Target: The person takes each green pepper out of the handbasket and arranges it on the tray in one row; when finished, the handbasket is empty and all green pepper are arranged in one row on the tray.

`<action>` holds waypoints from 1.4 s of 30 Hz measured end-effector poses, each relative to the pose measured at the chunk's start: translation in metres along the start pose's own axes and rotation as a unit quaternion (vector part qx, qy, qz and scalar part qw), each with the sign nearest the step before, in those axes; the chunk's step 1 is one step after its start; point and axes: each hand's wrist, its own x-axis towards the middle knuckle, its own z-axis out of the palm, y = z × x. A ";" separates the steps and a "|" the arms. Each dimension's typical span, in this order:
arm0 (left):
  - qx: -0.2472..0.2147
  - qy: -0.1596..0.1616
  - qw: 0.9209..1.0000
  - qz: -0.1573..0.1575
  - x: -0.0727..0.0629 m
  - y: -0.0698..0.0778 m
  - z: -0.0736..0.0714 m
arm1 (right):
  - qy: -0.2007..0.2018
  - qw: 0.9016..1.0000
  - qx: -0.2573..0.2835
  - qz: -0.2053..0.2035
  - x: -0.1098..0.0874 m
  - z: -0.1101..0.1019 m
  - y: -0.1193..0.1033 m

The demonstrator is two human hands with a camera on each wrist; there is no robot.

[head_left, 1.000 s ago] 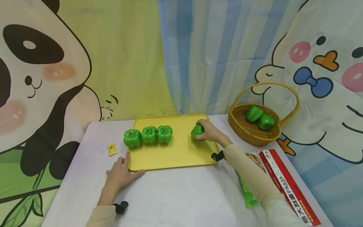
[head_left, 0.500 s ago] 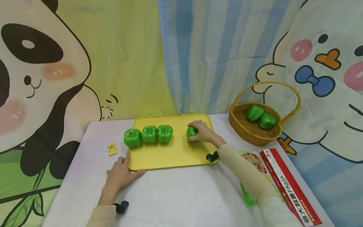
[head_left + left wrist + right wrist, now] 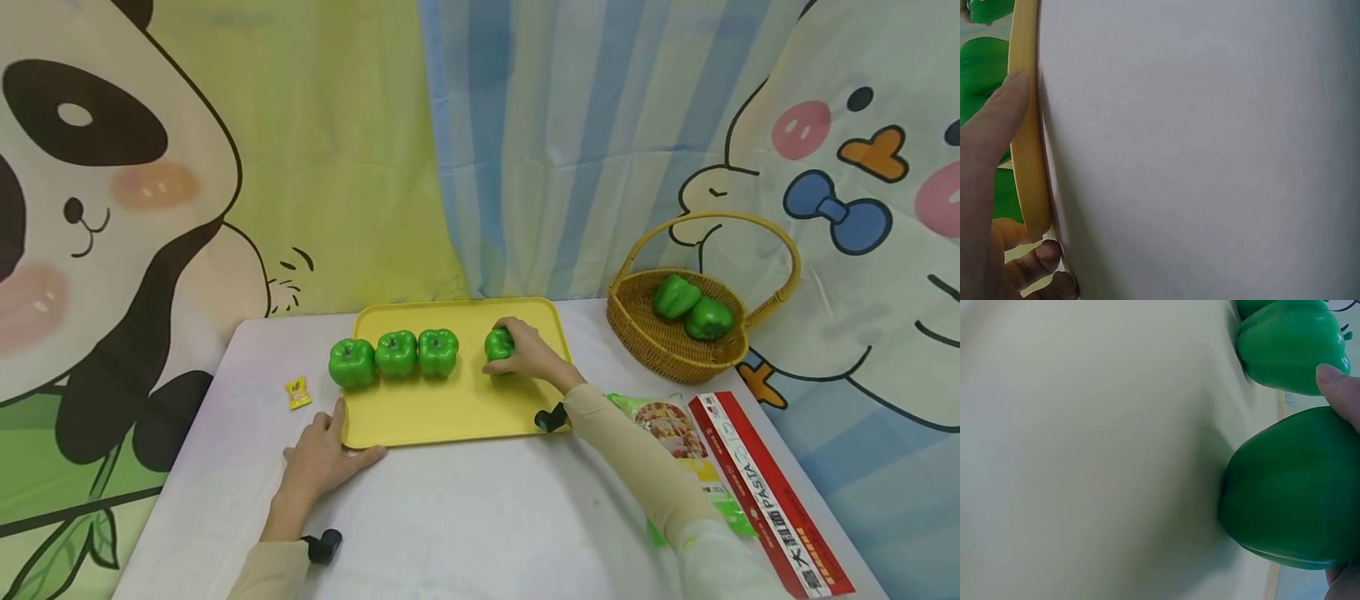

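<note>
One green pepper [image 3: 497, 346] — pinched in the right hand [image 3: 531, 352], at two o'clock from the yellow tray [image 3: 450, 417]'s middle.
Thumb and fingers clasp its sides; three more peppers [image 3: 396, 354] line up toward ten. The left hand [image 3: 318, 458] touches the eight-o'clock corner — thumb spread apart from the fingers.

The left hand [image 3: 977, 200] lies at the left edge, its thumb resting on the rim of a yellow tray [image 3: 1027, 162] and its other fingers bent around the rim's lower end. Beyond that rim, partly hidden, glossy green peppers [image 3: 984, 62] show. A white tabletop [image 3: 1210, 150] fills the rest, with a soft shadow [image 3: 1079, 225] alongside the tray.
</note>
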 end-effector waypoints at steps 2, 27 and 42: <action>0.000 0.000 1.000 0.000 0.000 0.000 0.000 | 0.002 1.000 0.002 -0.002 0.001 0.002 -0.001; -0.001 0.002 1.000 0.000 -0.001 0.001 -0.001 | 0.022 0.996 -0.029 -0.079 0.018 0.030 -0.022; 0.004 0.002 1.000 0.002 -0.001 0.002 -0.001 | 0.024 0.996 -0.057 -0.070 0.017 0.028 -0.026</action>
